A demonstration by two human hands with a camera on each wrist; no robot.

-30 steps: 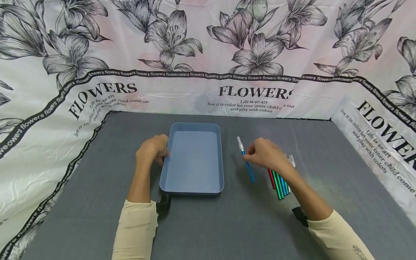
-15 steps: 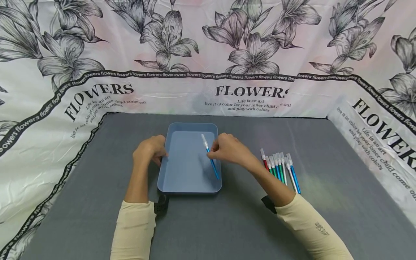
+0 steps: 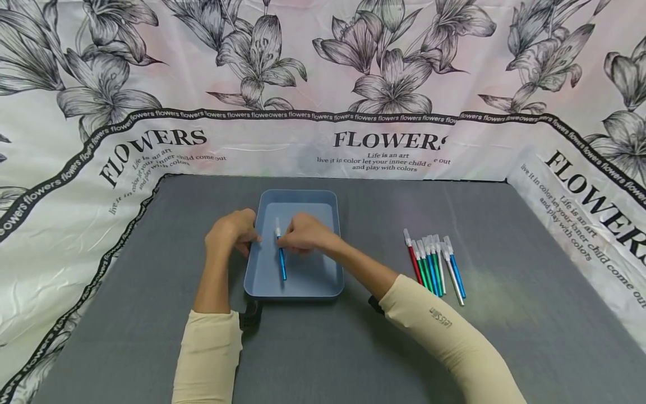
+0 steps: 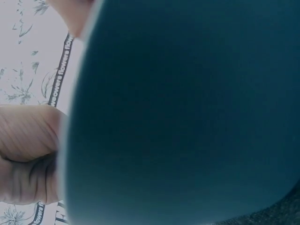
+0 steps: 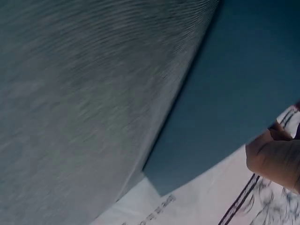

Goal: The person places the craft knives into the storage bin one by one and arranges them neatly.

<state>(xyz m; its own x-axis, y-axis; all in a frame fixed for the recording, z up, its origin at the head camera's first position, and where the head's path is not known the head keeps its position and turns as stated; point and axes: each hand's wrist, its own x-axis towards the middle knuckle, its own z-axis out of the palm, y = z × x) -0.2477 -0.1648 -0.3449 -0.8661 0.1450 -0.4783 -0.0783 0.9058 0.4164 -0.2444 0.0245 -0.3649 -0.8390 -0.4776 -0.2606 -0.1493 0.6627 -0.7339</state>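
Observation:
The blue-grey rectangular tray [image 3: 315, 276] lies on the dark cloth, and my left hand [image 3: 232, 233] grips its left rim. In the left wrist view the tray's outer wall [image 4: 178, 112] fills most of the picture, with fingers of the left hand [image 4: 28, 140] at its edge. Over the tray's left half, my right hand [image 3: 305, 233] pinches a blue craft knife [image 3: 282, 266] with a clear cap pointing away from me. The knife points lengthwise along the tray. In the right wrist view the tray's side [image 5: 225, 103] hides the knife and part of the right hand [image 5: 276, 159].
To the right of the tray, several more capped craft knives [image 3: 431, 269] with red, green, blue and silver handles lie side by side on the grey cloth [image 3: 313, 348]. A flower-printed sheet [image 3: 282, 146] stands behind and along the sides.
My right hand has carried the blue craft knife leftward from beside the other knives, across the tray's right rim, to above its left half. The left hand stays on the tray.

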